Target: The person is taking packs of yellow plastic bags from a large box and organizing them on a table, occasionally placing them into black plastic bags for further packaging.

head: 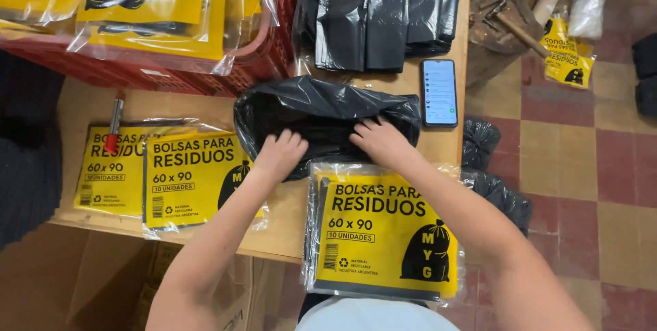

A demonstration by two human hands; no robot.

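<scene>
Two hands folding a black bag at mid-frame.

Lowest in the frame lies one yellow packet (383,235); two more packets (157,173) lie at left. Above it, the left hand (280,153) and right hand (380,139) press flat, fingers spread, on the black bag (321,115). Even pressure from both palms would likely keep the fold tight. Farther up: one phone (439,91), one red crate (205,64).

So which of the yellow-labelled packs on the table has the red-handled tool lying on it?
The leftmost yellow pack, at the table's left edge. The red-handled tool rests across its top; the pack beside it and the stack nearest the person carry nothing.
</scene>
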